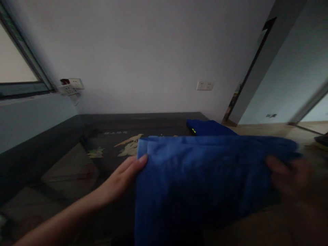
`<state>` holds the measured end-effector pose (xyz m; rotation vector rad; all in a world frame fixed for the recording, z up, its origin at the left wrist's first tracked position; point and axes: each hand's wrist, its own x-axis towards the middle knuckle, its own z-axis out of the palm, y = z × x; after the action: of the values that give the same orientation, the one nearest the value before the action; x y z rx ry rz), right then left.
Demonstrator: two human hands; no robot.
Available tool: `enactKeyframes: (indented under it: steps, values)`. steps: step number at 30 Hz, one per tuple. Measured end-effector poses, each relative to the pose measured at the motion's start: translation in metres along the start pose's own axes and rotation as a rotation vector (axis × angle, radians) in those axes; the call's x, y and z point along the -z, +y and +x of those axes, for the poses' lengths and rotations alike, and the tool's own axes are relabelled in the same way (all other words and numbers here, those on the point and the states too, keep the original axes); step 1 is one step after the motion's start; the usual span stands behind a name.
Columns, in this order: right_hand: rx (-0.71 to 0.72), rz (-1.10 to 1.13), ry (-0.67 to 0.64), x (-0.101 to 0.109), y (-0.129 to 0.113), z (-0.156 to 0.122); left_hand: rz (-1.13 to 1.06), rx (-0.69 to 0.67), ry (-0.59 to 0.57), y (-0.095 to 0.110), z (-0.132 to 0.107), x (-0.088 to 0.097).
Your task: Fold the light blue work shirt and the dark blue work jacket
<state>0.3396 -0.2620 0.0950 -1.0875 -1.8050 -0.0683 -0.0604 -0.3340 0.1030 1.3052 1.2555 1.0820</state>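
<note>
A blue cloth (200, 177) hangs spread out in front of me over a dark table (64, 157). My left hand (125, 176) grips its upper left corner, thumb on the front of the fabric. My right hand (289, 179) pinches the upper right edge, dim and blurred. The cloth's lower part drops out of the picture. A second folded blue cloth (207, 128) lies on the table's far right corner.
The dark table has a printed picture and pale writing (128, 145) on its top. White wall sockets (205, 85) sit on the back wall, more sockets (70, 87) by the window at left. A doorway and wooden floor (276, 130) lie at right.
</note>
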Motion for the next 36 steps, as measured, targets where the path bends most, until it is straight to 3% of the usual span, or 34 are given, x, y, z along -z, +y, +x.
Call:
enactKeyframes:
  steps: [2,5,9,13,17,22,26,36]
  values:
    - [0.005,-0.027,0.038,-0.023,0.001,0.028,0.004,-0.134,0.033,0.013,0.046,-0.005]
    - [0.025,0.009,-0.021,-0.074,0.002,0.063,0.008,-0.279,0.073,-0.003,0.111,0.003]
    - [-0.048,0.121,-0.185,-0.144,0.026,0.088,-0.048,-0.157,0.099,-0.051,0.180,0.024]
    - [-0.186,0.185,-0.321,-0.196,0.061,0.102,0.059,-0.030,0.139,-0.080,0.221,0.034]
    - [-0.290,0.204,-0.495,-0.232,0.086,0.103,0.285,0.010,0.197,-0.095,0.240,0.036]
    - [-0.400,0.227,-0.627,-0.254,0.104,0.085,0.598,-0.051,0.242,-0.106,0.250,0.038]
    - [-0.426,0.226,-0.608,-0.256,0.111,0.076,0.796,-0.120,0.200,-0.108,0.259,0.043]
    - [-0.343,0.085,-0.578,-0.254,0.107,0.083,0.813,-0.281,0.155,-0.118,0.270,0.054]
